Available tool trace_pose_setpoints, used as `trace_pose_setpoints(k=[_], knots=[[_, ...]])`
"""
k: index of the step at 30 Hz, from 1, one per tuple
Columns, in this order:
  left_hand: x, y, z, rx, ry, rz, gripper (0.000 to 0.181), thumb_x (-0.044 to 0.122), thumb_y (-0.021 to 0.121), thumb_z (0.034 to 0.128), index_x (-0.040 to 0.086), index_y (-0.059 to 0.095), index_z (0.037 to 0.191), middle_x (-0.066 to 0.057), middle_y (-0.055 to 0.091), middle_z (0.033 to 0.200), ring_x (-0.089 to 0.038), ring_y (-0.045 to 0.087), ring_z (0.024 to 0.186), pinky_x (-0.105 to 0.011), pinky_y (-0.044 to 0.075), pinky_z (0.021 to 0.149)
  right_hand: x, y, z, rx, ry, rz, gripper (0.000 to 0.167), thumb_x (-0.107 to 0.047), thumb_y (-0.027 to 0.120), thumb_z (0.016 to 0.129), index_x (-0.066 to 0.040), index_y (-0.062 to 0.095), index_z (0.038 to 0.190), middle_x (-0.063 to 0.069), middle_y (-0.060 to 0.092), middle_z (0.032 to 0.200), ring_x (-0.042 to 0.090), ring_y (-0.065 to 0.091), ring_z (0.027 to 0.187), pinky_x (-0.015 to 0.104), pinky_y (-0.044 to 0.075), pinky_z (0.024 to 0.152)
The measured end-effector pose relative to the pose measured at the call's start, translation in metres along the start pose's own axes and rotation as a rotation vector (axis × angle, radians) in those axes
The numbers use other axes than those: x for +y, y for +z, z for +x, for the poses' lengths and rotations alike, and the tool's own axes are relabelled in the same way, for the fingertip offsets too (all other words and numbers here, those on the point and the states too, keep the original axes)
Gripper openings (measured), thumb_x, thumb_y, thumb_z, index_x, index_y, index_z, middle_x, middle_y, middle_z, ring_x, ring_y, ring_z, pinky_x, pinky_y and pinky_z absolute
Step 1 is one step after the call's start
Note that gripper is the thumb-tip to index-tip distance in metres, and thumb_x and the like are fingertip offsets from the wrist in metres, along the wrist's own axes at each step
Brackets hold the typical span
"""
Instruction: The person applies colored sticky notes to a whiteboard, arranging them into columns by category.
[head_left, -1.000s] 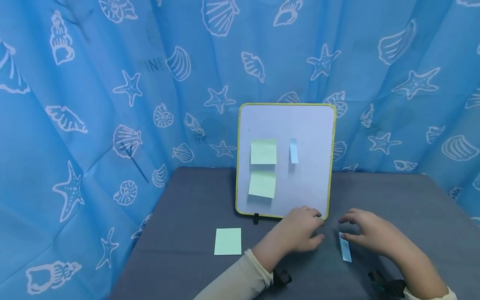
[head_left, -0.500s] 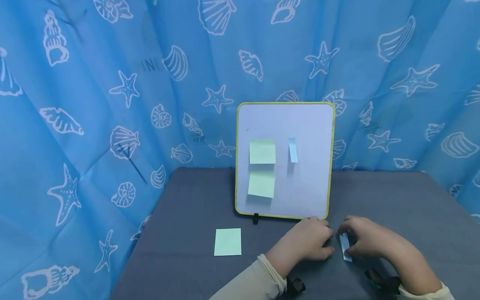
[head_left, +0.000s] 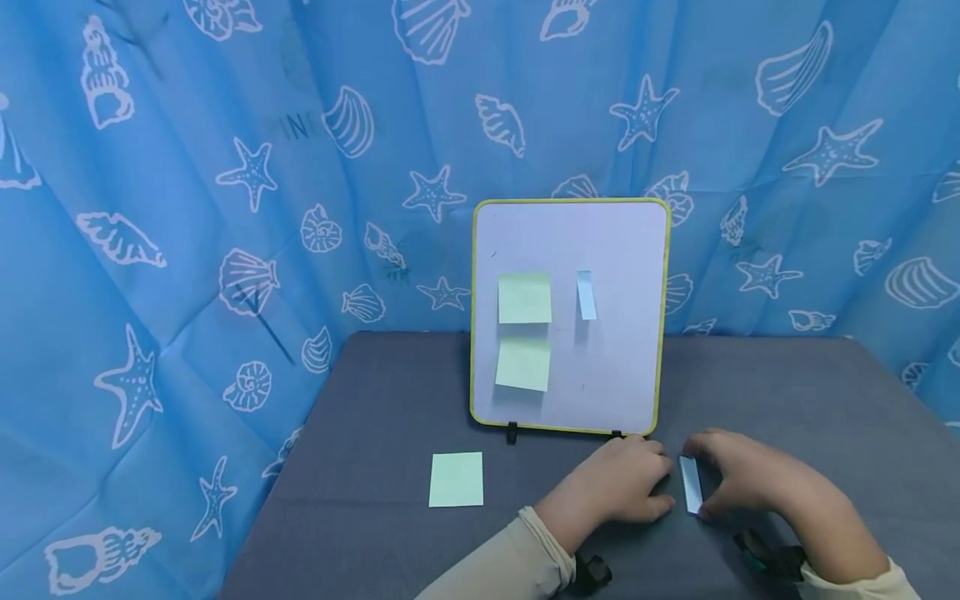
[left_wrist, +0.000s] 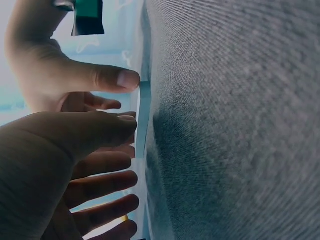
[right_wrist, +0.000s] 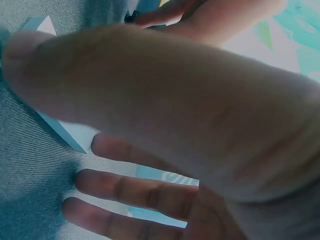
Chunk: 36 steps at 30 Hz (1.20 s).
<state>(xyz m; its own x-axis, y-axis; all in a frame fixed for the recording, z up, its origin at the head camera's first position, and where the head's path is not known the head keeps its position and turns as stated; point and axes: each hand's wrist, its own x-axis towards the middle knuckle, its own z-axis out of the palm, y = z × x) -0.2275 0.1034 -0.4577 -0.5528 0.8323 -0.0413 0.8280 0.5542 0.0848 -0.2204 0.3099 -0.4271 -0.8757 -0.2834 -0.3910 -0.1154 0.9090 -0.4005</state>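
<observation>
One slim pale-blue sticky-note pad is lying flat; the right hand's fingers are clasping its ends, thumb now reaching the near one; the left hand's are staying apart.

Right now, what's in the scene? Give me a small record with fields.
right hand: thumb and index finger at opposite ends of the loose blue strip
left hand: just left of that strip; contact unclear
board: white, yellow rim, standing on the gray table
on board: upper green note, lower green note, blue slip right of the upper note
on table: loose green note, left of both hands
backdrop: blue curtain
</observation>
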Motion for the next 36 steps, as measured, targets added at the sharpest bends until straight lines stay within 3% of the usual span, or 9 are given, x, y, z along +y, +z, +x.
trace_pose_setpoints(k=[7, 14, 26, 36], knots=[[-0.001, 0.003, 0.001, 0.009, 0.009, 0.016, 0.039, 0.054, 0.063, 0.1034, 0.029, 0.073, 0.132, 0.016, 0.065, 0.119, 0.001, 0.057, 0.099, -0.019, 0.050, 0.088, -0.004, 0.001, 0.000, -0.007, 0.027, -0.027, 0.069, -0.027, 0.102, 0.065, -0.003, 0.070, 0.121, 0.009, 0.069, 0.116, 0.026, 0.062, 0.103, 0.057, 0.056, 0.091], [-0.004, 0.003, 0.000, -0.015, -0.017, 0.007, 0.045, 0.057, 0.065, 0.1014, 0.030, 0.069, 0.137, 0.016, 0.064, 0.128, 0.000, 0.057, 0.107, -0.020, 0.050, 0.092, -0.005, 0.001, 0.003, 0.022, -0.031, -0.015, 0.070, -0.026, 0.100, 0.070, 0.000, 0.070, 0.127, 0.015, 0.069, 0.125, 0.031, 0.065, 0.111, 0.062, 0.055, 0.096], [-0.008, 0.003, -0.004, -0.002, -0.021, -0.003, 0.045, 0.056, 0.067, 0.1005, 0.030, 0.070, 0.137, 0.016, 0.064, 0.132, -0.001, 0.058, 0.116, -0.021, 0.050, 0.098, -0.009, 0.006, 0.004, 0.052, -0.085, -0.009, 0.069, -0.030, 0.099, 0.071, 0.000, 0.072, 0.127, 0.013, 0.070, 0.123, 0.030, 0.066, 0.112, 0.062, 0.055, 0.097], [-0.008, 0.001, -0.006, -0.004, -0.018, -0.005, 0.044, 0.057, 0.067, 0.1001, 0.030, 0.072, 0.134, 0.016, 0.065, 0.126, 0.000, 0.058, 0.111, -0.019, 0.050, 0.095, -0.011, 0.007, 0.004, 0.034, -0.106, -0.003, 0.069, -0.032, 0.098, 0.073, 0.001, 0.072, 0.127, 0.010, 0.070, 0.119, 0.029, 0.066, 0.109, 0.061, 0.055, 0.097]])
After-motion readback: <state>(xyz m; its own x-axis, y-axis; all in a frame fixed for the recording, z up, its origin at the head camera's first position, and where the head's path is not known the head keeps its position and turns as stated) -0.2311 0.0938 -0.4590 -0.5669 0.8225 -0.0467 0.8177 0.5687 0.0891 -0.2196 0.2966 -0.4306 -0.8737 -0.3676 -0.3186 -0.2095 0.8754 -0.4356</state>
